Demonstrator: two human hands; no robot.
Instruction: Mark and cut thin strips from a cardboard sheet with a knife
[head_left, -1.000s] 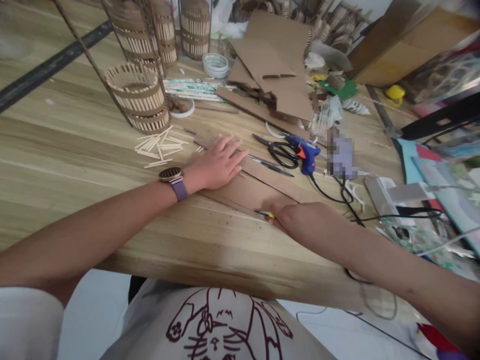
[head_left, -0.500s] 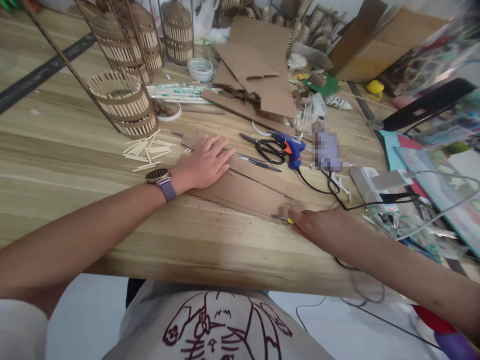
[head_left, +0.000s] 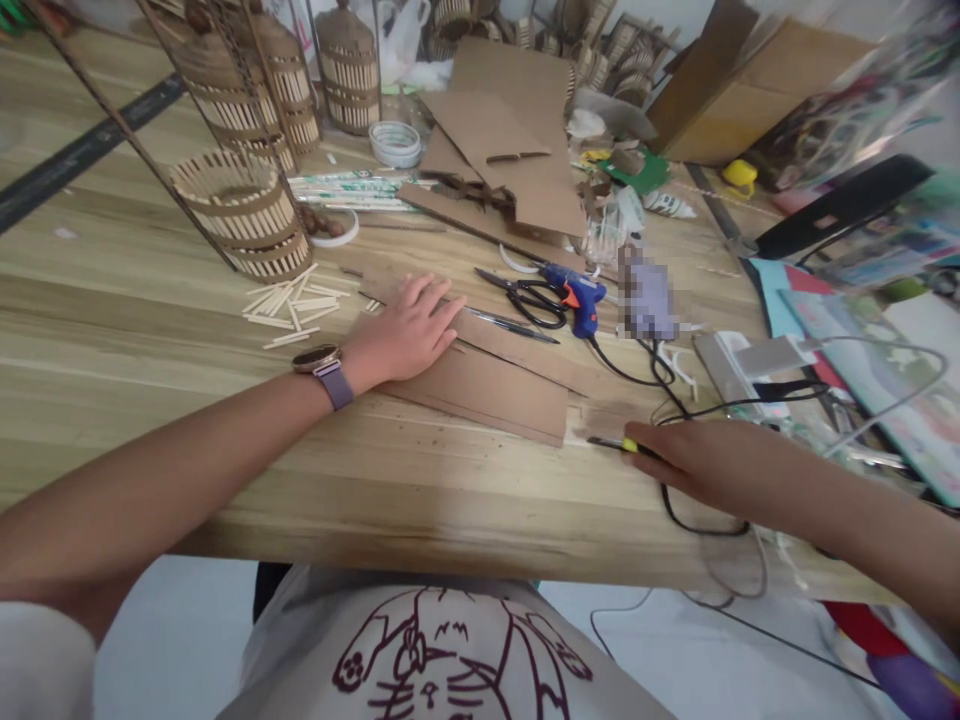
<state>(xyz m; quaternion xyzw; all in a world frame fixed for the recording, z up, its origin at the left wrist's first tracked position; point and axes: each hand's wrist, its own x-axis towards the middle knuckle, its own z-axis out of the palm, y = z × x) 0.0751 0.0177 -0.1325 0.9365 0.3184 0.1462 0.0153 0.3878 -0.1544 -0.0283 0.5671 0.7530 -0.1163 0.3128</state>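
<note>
The left hand [head_left: 416,330] lies palm down on a strip [head_left: 487,395] of cardboard, its fingers spread and gripping nothing. The strip lies on the table [head_left: 420,490], back from the near edge and slanting, its right end closer to that edge than its left; a line runs along its near side. Beyond it, a second piece of cardboard [head_left: 536,362] lies alongside. The right hand [head_left: 671,450], also over the near part of the table, has its fingers closed around a knife [head_left: 631,445] with a yellow part; the blade points left, just beside the strip's right end and apart from it. A watch [head_left: 316,357] is on the left wrist. Toward the table's far edge from the strip are a pen [head_left: 514,325], black scissors [head_left: 536,305] and a blue glue gun [head_left: 581,300]. Left of the left hand, loose sticks [head_left: 292,305] lie in a heap near an open basket [head_left: 244,215]. Farther toward the far edge stand a stack of tape rolls [head_left: 395,147] and, to its right, some larger cardboard sheets [head_left: 517,120].
</note>
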